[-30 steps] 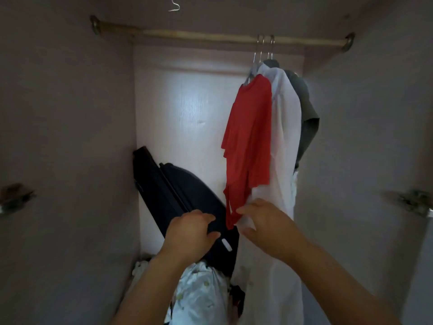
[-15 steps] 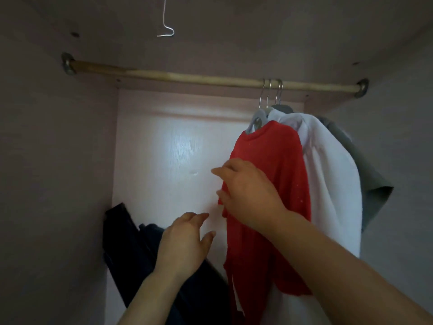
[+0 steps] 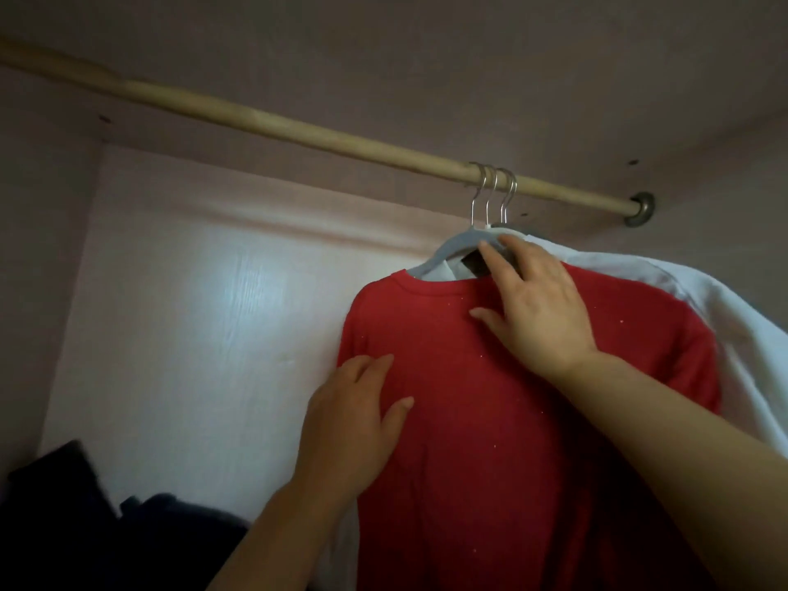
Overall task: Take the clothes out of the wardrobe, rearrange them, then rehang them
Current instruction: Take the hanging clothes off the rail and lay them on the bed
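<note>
Wardrobe interior, pale back wall, wooden rod (image 3: 298, 134) across the top w/ three metal hooks (image 3: 494, 194) bunched near its right end.

Change vs half a sec ago: right hand (image 3: 537, 309) has gone up from the chest of the red shirt (image 3: 490, 441) to the grey hanger (image 3: 447, 251) at the collar. Fingertips now lie on the hanger's neck, thumb spread apart on the red cloth. Grip wide, fingers mostly straight, not wrapped round anything yet. Left hand (image 3: 354, 415) has risen too and lies flat on the shirt's left side, grip also wide, prob just steadying.

Shirt hangs on the rod, frontmost, w/ a white top (image 3: 750, 326) right behind it; third garment hidden. Dark bag (image 3: 85, 526) low left, blurred.

Meaning: take-out step looks to be starting w/ the red shirt. Next move prob calls for closing on the hanger and lifting its hook clear of the rod. Hooks sit tight together, so a neighbour could snag. Task looks early.
</note>
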The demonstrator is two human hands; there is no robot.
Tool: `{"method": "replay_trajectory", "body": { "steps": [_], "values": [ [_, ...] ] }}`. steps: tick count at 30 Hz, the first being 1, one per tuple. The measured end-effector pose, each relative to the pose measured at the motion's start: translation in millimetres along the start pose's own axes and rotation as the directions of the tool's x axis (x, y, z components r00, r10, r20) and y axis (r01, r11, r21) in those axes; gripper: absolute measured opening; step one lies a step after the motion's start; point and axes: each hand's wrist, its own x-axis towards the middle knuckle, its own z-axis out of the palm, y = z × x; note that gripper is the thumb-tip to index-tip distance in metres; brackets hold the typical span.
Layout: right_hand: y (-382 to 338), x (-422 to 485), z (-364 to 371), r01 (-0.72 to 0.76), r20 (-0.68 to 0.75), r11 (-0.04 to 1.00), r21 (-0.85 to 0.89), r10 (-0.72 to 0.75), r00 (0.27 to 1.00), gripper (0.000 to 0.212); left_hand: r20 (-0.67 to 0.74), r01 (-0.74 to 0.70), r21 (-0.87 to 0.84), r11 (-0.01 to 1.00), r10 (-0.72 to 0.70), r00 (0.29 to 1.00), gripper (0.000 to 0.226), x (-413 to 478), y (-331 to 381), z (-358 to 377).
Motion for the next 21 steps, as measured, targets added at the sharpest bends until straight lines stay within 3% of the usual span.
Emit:
{"method": "replay_trajectory", "body": {
  "steps": [5,13,21],
  "values": [
    [33.4,-0.3,20.2,-0.076,0.027,0.996,0.040,0.075,0.997,0.088,-0.036,-0.026,0.028,0.999,0.027,0.999,0.057,26.5,8.1,11.1],
    [53.0,12.9,35.5,-0.044,-0.121,0.995,0.085,0.054,0.991,0.081,-0.221,-0.126,0.192,0.973,0.168,0.961,0.061,84.8,23.1,11.2],
    [55.5,34.8,18.4,-0.040,-0.211,0.990,0.133,0.068,0.975,0.080,-0.219,-0.098,0.353,0.931,0.183,0.958,0.082,130.5,36.2,-1.6]
  ]
}}
